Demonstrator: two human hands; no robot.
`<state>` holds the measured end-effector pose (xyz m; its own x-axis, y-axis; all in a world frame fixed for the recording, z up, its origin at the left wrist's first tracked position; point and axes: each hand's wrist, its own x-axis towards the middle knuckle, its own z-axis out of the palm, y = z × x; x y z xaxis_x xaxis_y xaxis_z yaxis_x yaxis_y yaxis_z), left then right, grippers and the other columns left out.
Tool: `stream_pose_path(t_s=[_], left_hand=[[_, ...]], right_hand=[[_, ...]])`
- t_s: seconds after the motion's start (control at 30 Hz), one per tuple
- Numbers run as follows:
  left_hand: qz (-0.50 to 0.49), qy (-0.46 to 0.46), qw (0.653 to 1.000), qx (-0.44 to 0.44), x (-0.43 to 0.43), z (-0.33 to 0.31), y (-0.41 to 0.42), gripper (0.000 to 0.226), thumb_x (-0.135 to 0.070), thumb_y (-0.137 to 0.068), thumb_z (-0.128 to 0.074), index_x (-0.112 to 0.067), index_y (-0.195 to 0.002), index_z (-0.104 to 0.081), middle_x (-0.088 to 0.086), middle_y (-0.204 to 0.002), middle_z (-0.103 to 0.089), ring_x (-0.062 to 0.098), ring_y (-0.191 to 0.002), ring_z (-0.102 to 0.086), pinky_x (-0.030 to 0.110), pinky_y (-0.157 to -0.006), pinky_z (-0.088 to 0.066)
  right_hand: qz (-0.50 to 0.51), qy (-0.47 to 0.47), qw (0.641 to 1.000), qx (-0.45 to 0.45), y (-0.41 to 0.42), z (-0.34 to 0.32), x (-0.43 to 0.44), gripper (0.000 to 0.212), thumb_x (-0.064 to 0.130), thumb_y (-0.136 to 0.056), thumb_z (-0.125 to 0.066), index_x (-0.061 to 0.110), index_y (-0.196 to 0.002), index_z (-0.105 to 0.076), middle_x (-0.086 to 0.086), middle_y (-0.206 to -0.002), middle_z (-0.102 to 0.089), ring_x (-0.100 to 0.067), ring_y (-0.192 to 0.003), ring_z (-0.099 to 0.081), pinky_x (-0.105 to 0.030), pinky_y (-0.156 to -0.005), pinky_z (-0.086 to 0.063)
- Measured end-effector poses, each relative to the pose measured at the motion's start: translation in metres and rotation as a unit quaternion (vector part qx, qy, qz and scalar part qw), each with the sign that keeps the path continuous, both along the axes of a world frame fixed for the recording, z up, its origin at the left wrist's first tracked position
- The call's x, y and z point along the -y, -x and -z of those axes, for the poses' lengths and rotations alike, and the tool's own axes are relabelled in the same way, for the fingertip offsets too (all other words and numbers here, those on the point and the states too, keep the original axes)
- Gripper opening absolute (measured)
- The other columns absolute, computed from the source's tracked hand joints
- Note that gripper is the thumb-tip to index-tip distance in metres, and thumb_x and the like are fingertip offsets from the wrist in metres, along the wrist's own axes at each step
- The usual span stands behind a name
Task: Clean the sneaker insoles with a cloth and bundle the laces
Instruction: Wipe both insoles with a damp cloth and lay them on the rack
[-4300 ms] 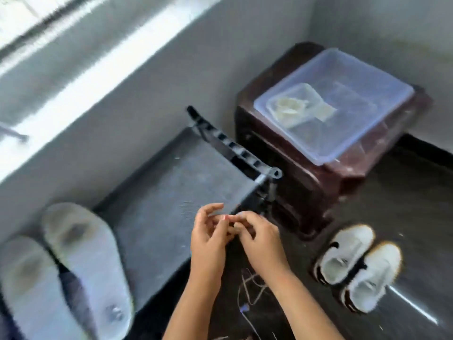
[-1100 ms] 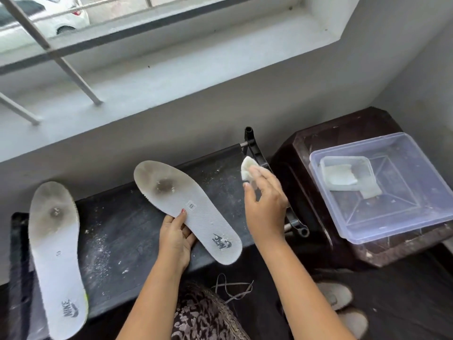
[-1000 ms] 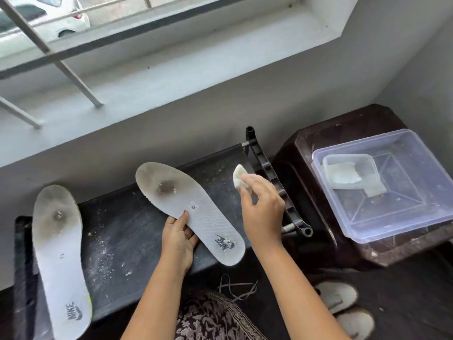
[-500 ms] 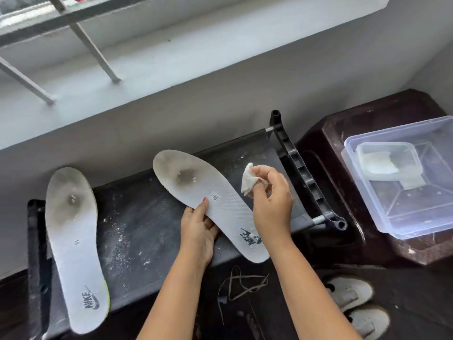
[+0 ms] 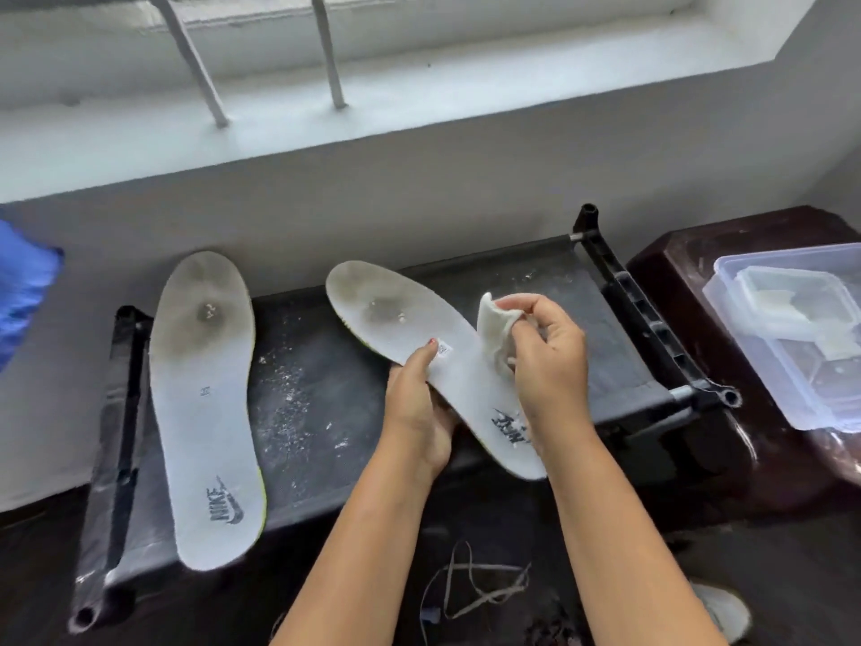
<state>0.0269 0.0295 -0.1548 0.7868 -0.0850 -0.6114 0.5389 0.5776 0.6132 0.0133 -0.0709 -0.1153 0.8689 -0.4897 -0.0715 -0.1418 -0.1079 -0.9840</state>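
Nearest us, the laces [image 5: 470, 585] are lying loose on the dark floor between the forearms. They are no longer in the fingers that were working them a few seconds back, so the bundling is looking like a job left open. A sneaker [image 5: 727, 613] is peeking in at the near right.

Moving up, the left hand [image 5: 419, 412] is gripping the right insole [image 5: 400, 310] at its near-left edge, with the thumb lying on top by the small label and the fingers curling underneath. The right hand [image 5: 550, 361] is pinching the cloth [image 5: 494, 328], thumb and fingertips closing on the white wad.

Here is the change. Half a second ago that cloth was hanging clear of the insole's right edge; now it is coming down against the mid-section and appears to be touching it. By my read, the wiping is just getting under way, with the grey stain at the far toe end waiting its turn.

Over to the left, the other insole [image 5: 205, 403] is lying flat on the black rack [image 5: 317, 366], well apart and just as grimy. Farther right, a clear container [image 5: 792, 403] is sitting on a brown stool [image 5: 689, 254], with the window sill [image 5: 419, 86] running behind it all.
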Motion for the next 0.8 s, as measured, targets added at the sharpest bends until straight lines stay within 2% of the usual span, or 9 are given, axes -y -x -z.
stream_pose_path(t_s=[0.07, 0.17, 0.27, 0.33, 0.47, 0.57, 0.63, 0.7, 0.8], left_hand=[[0.014, 0.005, 1.0, 0.022, -0.006, 0.004, 0.005, 0.039, -0.024, -0.091, -0.054, -0.01, -0.128, -0.051, 0.014, -0.121, -0.065, 0.028, -0.106, -0.065, 0.035, -0.077, -0.057], [0.034, 0.005, 0.997, 0.064, -0.014, 0.003, 0.017, 0.036, -0.022, -0.093, -0.052, -0.012, -0.128, -0.048, 0.012, -0.12, -0.065, 0.029, -0.106, -0.065, 0.04, -0.081, -0.056], [0.05, 0.003, 0.994, 0.098, -0.029, -0.01, 0.045, 0.032, -0.019, -0.095, -0.051, -0.01, -0.125, -0.044, 0.013, -0.119, -0.062, 0.029, -0.101, -0.064, 0.045, -0.079, -0.055], [0.071, -0.001, 0.993, 0.098, -0.04, -0.022, 0.066, 0.033, -0.021, -0.095, -0.051, -0.011, -0.126, -0.045, 0.014, -0.121, -0.061, 0.031, -0.103, -0.064, 0.046, -0.079, -0.055], [0.102, -0.004, 0.989, 0.111, -0.066, -0.048, 0.119, 0.036, -0.027, -0.098, -0.044, -0.01, -0.13, -0.046, 0.016, -0.119, -0.064, 0.035, -0.101, -0.065, 0.046, -0.073, -0.056], [0.103, 0.006, 0.988, 0.117, -0.08, -0.063, 0.149, 0.046, -0.037, -0.1, -0.036, -0.006, -0.132, -0.047, 0.018, -0.117, -0.065, 0.034, -0.097, -0.066, 0.042, -0.069, -0.055], [0.095, 0.024, 0.988, 0.12, -0.09, -0.066, 0.164, 0.052, -0.043, -0.101, -0.029, -0.005, -0.131, -0.049, 0.019, -0.115, -0.066, 0.032, -0.094, -0.066, 0.04, -0.067, -0.054], [0.107, 0.025, 0.986, 0.127, -0.096, -0.067, 0.177, 0.059, -0.047, -0.101, -0.022, -0.002, -0.128, -0.051, 0.021, -0.114, -0.065, 0.032, -0.096, -0.065, 0.042, -0.071, -0.053], [0.12, 0.025, 0.984, 0.133, -0.1, -0.067, 0.193, 0.063, -0.05, -0.1, -0.019, -0.003, -0.128, -0.05, 0.022, -0.115, -0.063, 0.034, -0.1, -0.063, 0.044, -0.077, -0.052]], right_hand=[[-0.035, 0.058, 0.998, 0.005, 0.01, -0.003, -0.005, 0.027, 0.009, -0.088, -0.046, 0.025, -0.078, -0.065, 0.004, -0.069, -0.06, -0.009, -0.056, -0.046, -0.028, -0.052, -0.04], [-0.051, 0.113, 0.992, -0.002, 0.032, -0.011, -0.007, 0.024, 0.013, -0.089, -0.045, 0.025, -0.078, -0.063, 0.002, -0.076, -0.063, -0.012, -0.063, -0.051, -0.032, -0.057, -0.044], [-0.046, 0.102, 0.994, -0.01, 0.072, -0.026, -0.016, 0.026, 0.012, -0.085, -0.042, 0.025, -0.077, -0.062, 0.005, -0.081, -0.062, -0.017, -0.075, -0.056, -0.041, -0.068, -0.054], [-0.055, 0.073, 0.995, -0.031, 0.098, -0.037, -0.026, 0.027, 0.009, -0.085, -0.041, 0.023, -0.078, -0.062, 0.004, -0.081, -0.061, -0.018, -0.075, -0.055, -0.045, -0.072, -0.055], [-0.115, 0.045, 0.991, -0.048, 0.154, -0.056, -0.058, 0.017, 0.013, -0.087, -0.046, 0.015, -0.088, -0.063, 0.0, -0.081, -0.061, -0.018, -0.073, -0.055, -0.036, -0.066, -0.048], [-0.127, 0.048, 0.989, -0.055, 0.178, -0.058, -0.076, 0.022, 0.02, -0.088, -0.046, 0.006, -0.09, -0.062, -0.004, -0.084, -0.062, -0.021, -0.076, -0.056, -0.035, -0.065, -0.044], [-0.134, 0.051, 0.988, -0.062, 0.193, -0.055, -0.084, 0.023, 0.026, -0.088, -0.048, 0.008, -0.085, -0.062, -0.006, -0.081, -0.061, -0.022, -0.074, -0.056, -0.035, -0.064, -0.042], [-0.147, 0.062, 0.986, -0.057, 0.206, -0.051, -0.088, 0.023, 0.029, -0.087, -0.051, 0.01, -0.081, -0.062, -0.004, -0.079, -0.064, -0.021, -0.072, -0.059, -0.035, -0.064, -0.045], [-0.165, 0.086, 0.981, -0.063, 0.22, -0.045, -0.088, 0.022, 0.03, -0.081, -0.058, 0.012, -0.091, -0.068, -0.004, -0.091, -0.071, -0.019, -0.083, -0.067, -0.033, -0.069, -0.051]])
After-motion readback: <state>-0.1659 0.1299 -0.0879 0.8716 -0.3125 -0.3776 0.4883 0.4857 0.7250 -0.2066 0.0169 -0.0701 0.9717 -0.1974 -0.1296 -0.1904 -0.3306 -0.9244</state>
